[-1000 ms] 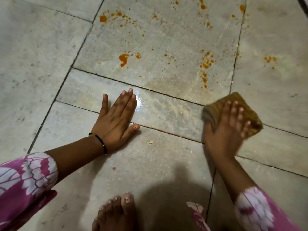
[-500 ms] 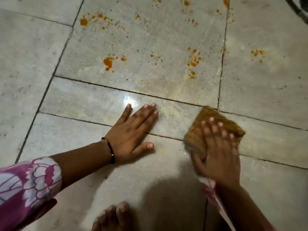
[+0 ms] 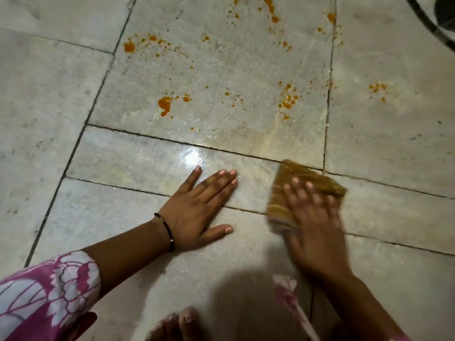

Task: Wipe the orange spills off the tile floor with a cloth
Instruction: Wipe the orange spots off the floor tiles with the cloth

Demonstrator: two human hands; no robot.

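A person crouches over a pale tile floor [image 3: 61, 99], the left hand [image 3: 194, 212] planted flat at centre frame with fingers straight and spread, a thin black bracelet [image 3: 167, 230] at the wrist. At right of centre, the right hand [image 3: 317, 225] presses down on a folded brown cloth [image 3: 295, 190] with fingers extended over its top (the hand is blurred, so the exact hold on the cloth's near edge cannot be made out). The cloth lies across a dark grout line, touching the floor, just beside the left hand's fingertips. Orange spills [image 3: 165, 105] dot the large tile in the upper half of the frame, with further spatters toward the upper right, all well apart from the cloth. A bright glare spot sits on the tile just above the left hand. A pink-and-white floral sleeve [image 3: 46, 294] fills the lower left corner, and toes [image 3: 183, 321] show at the bottom edge.
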